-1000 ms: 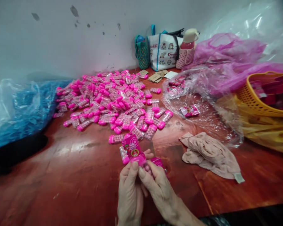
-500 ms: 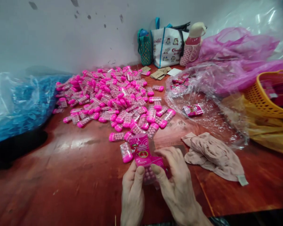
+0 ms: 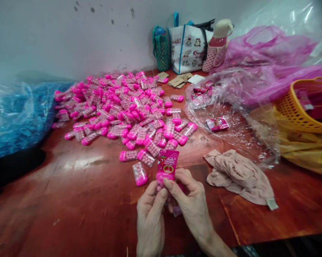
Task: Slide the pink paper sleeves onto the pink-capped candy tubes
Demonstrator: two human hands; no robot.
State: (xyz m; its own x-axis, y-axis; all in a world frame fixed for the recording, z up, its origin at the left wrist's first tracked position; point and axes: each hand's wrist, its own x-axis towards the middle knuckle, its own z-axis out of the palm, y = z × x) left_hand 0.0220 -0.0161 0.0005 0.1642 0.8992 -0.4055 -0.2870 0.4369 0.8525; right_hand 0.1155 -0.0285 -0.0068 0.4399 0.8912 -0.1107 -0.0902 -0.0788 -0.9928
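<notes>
Between my fingers is a small clear candy container [image 3: 160,186] of pink balls, mostly covered by my hands. A glossy pink printed label [image 3: 167,167] stands up from its far end. My left hand [image 3: 151,217] pinches the container's left side with thumb and fingers. On the other side my right hand [image 3: 190,201] presses its thumb at the label's lower edge, with its fingers curled behind. Something pink also shows behind the right thumb, too hidden to make out. Just beyond lies a loose candy container [image 3: 139,174], and past it a large pile of candy containers [image 3: 123,103] with pink caps.
A crumpled beige cloth [image 3: 238,176] lies right of my hands. Beyond it, clear plastic wrap [image 3: 246,132] surrounds printed labels [image 3: 217,124]. A yellow basket [image 3: 289,103] stands far right, a blue plastic bag [image 3: 18,117] left. At the wall are a white bag [image 3: 189,48] and bottles.
The printed label has straightened up, and its side flap no longer sticks out to the right. My right hand's fingers have drawn in closer around the container. The view has shifted slightly.
</notes>
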